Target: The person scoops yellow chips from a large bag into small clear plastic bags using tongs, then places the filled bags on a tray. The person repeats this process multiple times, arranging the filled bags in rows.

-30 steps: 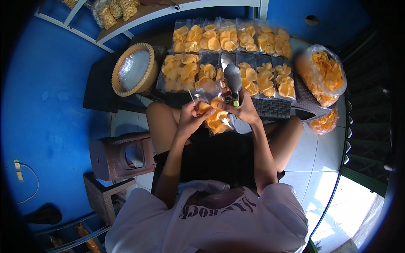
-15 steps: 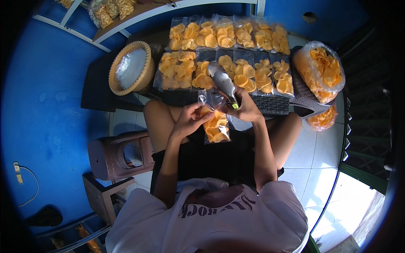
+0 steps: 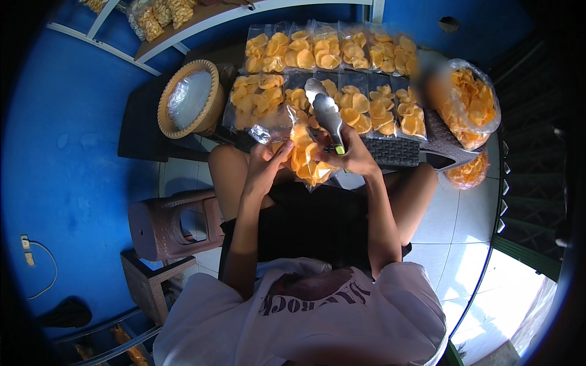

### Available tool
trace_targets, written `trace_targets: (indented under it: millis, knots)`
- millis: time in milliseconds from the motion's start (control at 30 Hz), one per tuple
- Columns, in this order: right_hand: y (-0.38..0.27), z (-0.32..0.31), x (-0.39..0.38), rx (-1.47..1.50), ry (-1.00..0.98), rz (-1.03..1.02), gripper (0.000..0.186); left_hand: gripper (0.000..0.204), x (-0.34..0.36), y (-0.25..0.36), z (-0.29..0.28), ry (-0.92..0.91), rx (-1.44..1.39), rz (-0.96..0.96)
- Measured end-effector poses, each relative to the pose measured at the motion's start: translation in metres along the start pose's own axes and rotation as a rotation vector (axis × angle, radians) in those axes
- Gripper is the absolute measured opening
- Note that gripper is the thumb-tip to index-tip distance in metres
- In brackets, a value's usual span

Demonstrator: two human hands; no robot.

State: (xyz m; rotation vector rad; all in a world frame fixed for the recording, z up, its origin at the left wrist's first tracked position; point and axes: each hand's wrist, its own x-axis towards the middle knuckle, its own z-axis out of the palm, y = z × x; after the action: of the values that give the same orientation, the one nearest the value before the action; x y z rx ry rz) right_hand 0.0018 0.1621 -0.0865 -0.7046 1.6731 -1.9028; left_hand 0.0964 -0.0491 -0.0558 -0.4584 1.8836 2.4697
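In front of me, above my lap, my left hand (image 3: 267,165) grips a clear plastic bag of orange round chips (image 3: 304,160) on its left side, thumb over the chips. My right hand (image 3: 353,156) is closed round metal tongs (image 3: 327,111) with a green part at the handle end, their scalloped heads pointing away from me. Its thumb and fingers are also at the bag's right side. Beyond both hands, two rows of filled flat bags (image 3: 351,110) lie on a dark woven table (image 3: 394,152).
A wicker basket with clear plastic (image 3: 190,100) stands at left. A large open chip sack (image 3: 473,107) rests at right, another bag (image 3: 467,174) below it. Brown plastic stools (image 3: 152,226) are by my left. A shelf (image 3: 183,43) with snack bags runs along the blue wall.
Since half a second ago the chip bag has risen and tilted, its top now toward the upper left. My left hand moved slightly left and up; the tongs turned a little more upright.
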Motion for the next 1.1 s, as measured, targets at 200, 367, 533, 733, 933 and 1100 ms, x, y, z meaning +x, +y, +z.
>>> trace_targets:
  millis: [200,367,533,733,933,1100]
  knots:
    - [-0.002,-0.007,-0.004,0.122,-0.016,0.032,0.062,0.033,0.003,0.007,-0.001,0.118,-0.059,0.065]
    - [0.002,-0.004,-0.003,0.092,0.048,0.002,0.048,0.035,0.003,0.008,-0.004,0.154,-0.119,0.093]
    - [0.002,-0.004,-0.003,0.056,0.084,-0.002,0.046,0.033,0.003,0.015,-0.008,0.211,-0.008,0.098]
    - [0.003,-0.014,-0.002,0.030,0.087,-0.037,0.071,0.033,0.013,0.036,-0.013,0.243,0.117,0.060]
    - [0.008,-0.040,-0.008,0.205,0.302,-0.063,0.045,0.037,0.058,0.066,-0.032,0.251,0.229,0.104]
    - [0.010,-0.053,-0.013,0.395,0.449,-0.132,0.039,0.033,0.107,0.079,-0.029,0.299,0.319,0.459]
